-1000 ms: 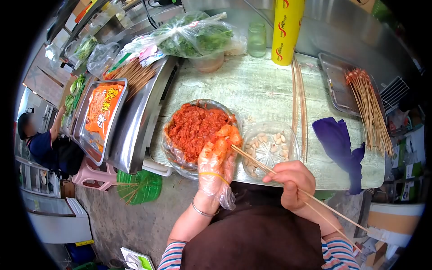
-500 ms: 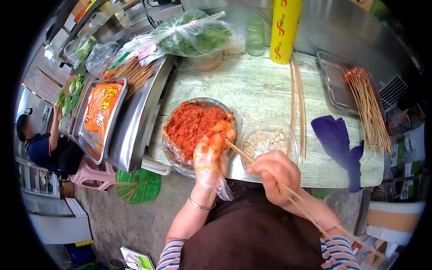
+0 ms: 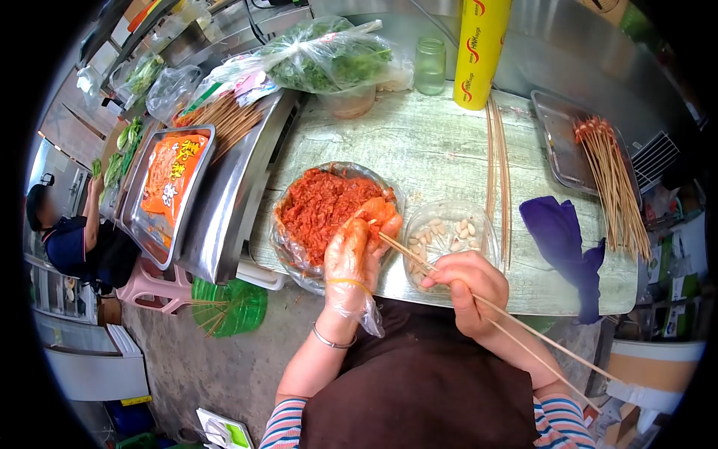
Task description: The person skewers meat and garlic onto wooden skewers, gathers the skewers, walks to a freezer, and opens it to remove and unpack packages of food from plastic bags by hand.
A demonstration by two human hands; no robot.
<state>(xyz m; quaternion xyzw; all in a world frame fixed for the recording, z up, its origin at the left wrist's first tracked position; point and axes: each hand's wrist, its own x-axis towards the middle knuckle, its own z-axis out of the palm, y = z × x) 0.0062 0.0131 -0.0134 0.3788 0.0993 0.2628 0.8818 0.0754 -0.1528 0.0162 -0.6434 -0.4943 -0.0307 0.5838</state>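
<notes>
My left hand (image 3: 357, 251), in a clear plastic glove held by a yellow band at the wrist, is smeared red. Its fingers curl around the front ends of the bamboo skewers (image 3: 404, 251); whatever food lies in the palm is mostly hidden. My right hand (image 3: 473, 288) is bare and pinches the skewers midway, their two back ends fanning out past my forearm. Beside and partly under the gloved hand stands a plastic-lined bowl (image 3: 280, 251) of red-coated shredded meat (image 3: 325, 208). Just behind my right hand is a clear container (image 3: 490, 232) holding pale garlic cloves (image 3: 436, 230).
Loose skewers (image 3: 496, 172) lie beyond the container. A purple cloth (image 3: 559, 232) is at the right, near a metal tray (image 3: 550, 142) with finished skewers (image 3: 609, 176). Bagged greens (image 3: 325, 63), a glass jar (image 3: 429, 67) and a yellow roll (image 3: 479, 56) line the back. A co-worker (image 3: 71, 239) is left.
My right hand has shifted slightly right. The skewers' back ends, blurred before, now show as two spread sticks. My left fingers stay curled at the front ends, a little looser.
</notes>
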